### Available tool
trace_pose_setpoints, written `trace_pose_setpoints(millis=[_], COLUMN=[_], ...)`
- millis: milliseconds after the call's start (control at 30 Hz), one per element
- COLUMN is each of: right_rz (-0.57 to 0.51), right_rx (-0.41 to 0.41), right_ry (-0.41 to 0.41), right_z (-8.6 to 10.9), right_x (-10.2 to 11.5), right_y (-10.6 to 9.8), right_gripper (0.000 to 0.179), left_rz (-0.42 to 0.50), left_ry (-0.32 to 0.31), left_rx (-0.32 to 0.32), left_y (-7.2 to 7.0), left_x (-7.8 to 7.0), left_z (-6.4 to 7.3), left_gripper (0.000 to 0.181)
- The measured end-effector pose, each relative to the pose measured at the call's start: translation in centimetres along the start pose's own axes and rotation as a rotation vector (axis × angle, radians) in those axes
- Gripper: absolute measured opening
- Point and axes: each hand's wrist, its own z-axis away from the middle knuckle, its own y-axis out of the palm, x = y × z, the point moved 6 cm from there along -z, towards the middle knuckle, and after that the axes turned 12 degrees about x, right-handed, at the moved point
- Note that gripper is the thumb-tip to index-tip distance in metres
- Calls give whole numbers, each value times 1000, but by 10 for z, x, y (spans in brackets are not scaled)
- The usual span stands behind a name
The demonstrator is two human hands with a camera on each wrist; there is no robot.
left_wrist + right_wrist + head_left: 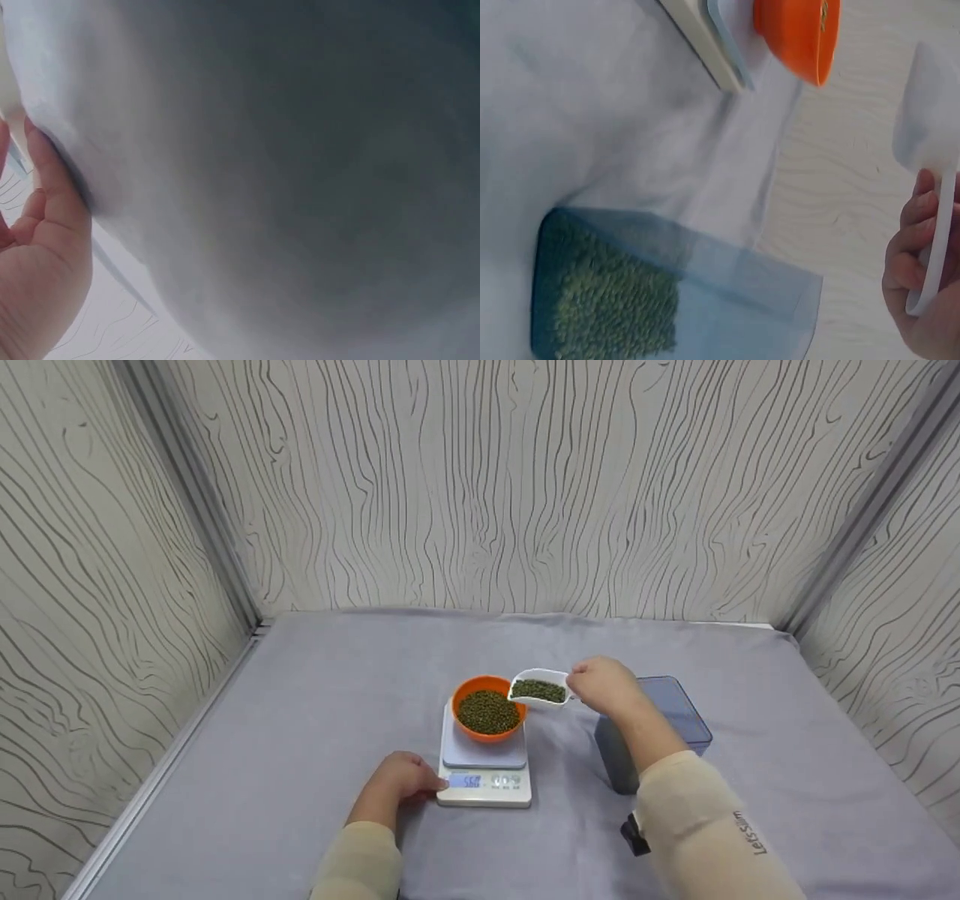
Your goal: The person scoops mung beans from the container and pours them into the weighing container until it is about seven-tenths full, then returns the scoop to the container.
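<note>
My right hand (pixel 604 684) grips the handle of a white scoop (pixel 541 675), which holds green mung beans (pixel 538 690). The scoop is nearly level, its lip overlapping the right rim of an orange bowl (pixel 460 718) in the head view. More mung beans (pixel 487 712) fill much of that bowl, which sits on the platform of a white kitchen scale (pixel 487 796). My left hand (pixel 405 775) pinches the scale's front left edge, thumb beside the lit display. From the right wrist view, the scoop's underside (pixel 926 112) shows, with fingers wrapped about its handle.
Partly hidden under my right forearm stands a bluish clear container (pixel 667 701), with mung beans (pixel 615 292) inside it. Grey cloth (pixel 337 682) covers the table. Patterned panels (pixel 480 487) enclose the back and sides. Blurred cloth fills most of the left wrist view.
</note>
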Motion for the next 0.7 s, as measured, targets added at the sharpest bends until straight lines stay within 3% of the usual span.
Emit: trace_pose_setpoints(millis=[167, 400, 700], right_rz=[161, 435, 695], right_rx=[-38, -151, -266], right_ry=[49, 47, -54], right_z=[-2, -1, 5], right_x=[21, 48, 72], right_y=[10, 19, 28], right_gripper=[26, 21, 15], left_rz=[-23, -11, -20], left_ry=[3, 2, 20], left_rx=[-7, -8, 0], left_y=[-1, -1, 0], left_x=[-1, 0, -2], left_z=[1, 1, 3], left_gripper=[20, 20, 21])
